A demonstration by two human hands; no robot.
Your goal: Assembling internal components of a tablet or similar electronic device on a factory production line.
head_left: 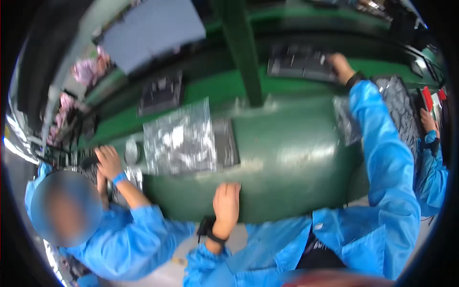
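R hand (340, 68) at rt end of dk flat tray (299, 63), on rear green shelf (210, 91); blurred, can't tell if fingers grip it. L hand (226, 203) at near edge of green bench (282, 126), fingers together, extended, nothing held. Clear bag (179, 141) partly over dk panel (226, 143), bench L side.

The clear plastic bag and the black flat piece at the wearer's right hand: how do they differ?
The clear plastic bag is glossy and reflective; the black flat piece is mostly dark. The bag lies on the nearer green bench surface, while the black piece sits farther back. No hand touches the bag, whereas the right hand is at the black piece's right end. Both look roughly four-sided.
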